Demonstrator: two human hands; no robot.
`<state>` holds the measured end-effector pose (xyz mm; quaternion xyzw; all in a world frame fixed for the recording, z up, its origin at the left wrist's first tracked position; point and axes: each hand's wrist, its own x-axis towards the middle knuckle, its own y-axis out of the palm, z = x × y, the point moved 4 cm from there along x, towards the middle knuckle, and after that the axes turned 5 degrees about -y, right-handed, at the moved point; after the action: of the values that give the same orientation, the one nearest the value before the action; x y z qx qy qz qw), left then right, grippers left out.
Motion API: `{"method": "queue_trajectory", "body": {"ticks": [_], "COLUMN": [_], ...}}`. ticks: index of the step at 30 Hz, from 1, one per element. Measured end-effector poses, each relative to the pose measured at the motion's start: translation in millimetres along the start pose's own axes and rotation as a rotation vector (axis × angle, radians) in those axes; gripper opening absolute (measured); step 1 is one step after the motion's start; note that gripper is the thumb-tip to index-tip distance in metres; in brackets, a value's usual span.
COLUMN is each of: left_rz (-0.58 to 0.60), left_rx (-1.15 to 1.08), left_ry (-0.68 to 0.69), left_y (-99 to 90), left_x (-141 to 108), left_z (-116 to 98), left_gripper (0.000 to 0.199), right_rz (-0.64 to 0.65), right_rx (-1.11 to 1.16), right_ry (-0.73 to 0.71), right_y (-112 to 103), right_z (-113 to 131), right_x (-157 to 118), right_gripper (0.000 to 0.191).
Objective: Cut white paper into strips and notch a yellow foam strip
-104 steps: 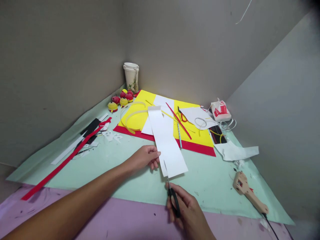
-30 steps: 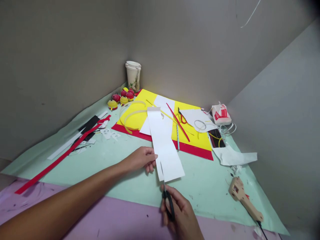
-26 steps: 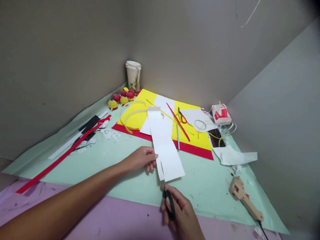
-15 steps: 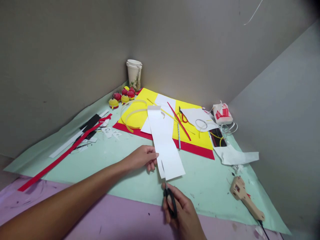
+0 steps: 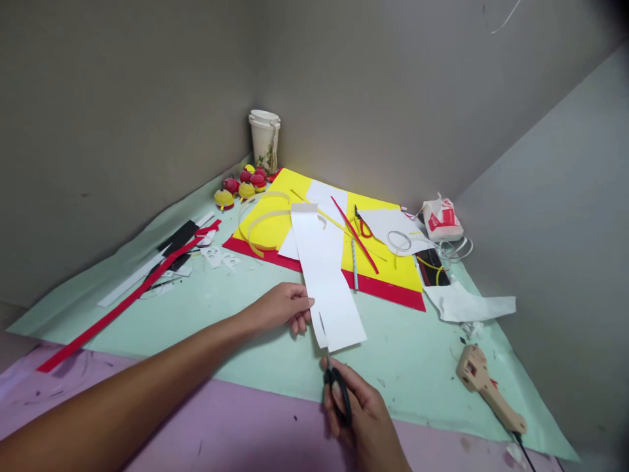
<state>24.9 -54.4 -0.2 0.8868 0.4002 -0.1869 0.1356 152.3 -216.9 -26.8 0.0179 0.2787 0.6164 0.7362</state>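
Note:
A long white paper strip (image 5: pixel 322 262) lies over the yellow sheet and reaches toward me, with a lengthwise slit near its close end. My left hand (image 5: pixel 289 308) pinches its left edge between thumb and fingers. The black-handled scissors (image 5: pixel 339 396) are in my right hand (image 5: pixel 361 413), fingers through the loops. Their blades point away from me and meet the near end of the paper at the slit; how far they are open is hard to tell.
Yellow card (image 5: pixel 383 262) on red card lies behind, with orange-handled pliers (image 5: pixel 363 224). A glue gun (image 5: pixel 491 390) rests at right, red strips (image 5: pixel 132 298) at left. Small red and yellow pots (image 5: pixel 247 190) and a white cup (image 5: pixel 264 141) stand at the back.
The view has shifted slightly. Both hands hold nearly the same pose on the paper and scissors, and the slit looks about the same length.

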Motion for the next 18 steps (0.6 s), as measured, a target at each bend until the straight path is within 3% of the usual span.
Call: {"method": "queue_trajectory", "body": {"ticks": [18], "left_rz": [0.014], "left_rx": [0.003], "left_ry": [-0.001], "left_y": [0.8], "left_x": [-1.4], "left_z": [-0.8], "left_gripper": [0.021], "right_rz": [0.001], "right_rx": [-0.056], "right_ry": [0.006], "right_y": [-0.5], "right_z": [-0.5], "right_x": [0.8], "right_gripper": [0.051]}}
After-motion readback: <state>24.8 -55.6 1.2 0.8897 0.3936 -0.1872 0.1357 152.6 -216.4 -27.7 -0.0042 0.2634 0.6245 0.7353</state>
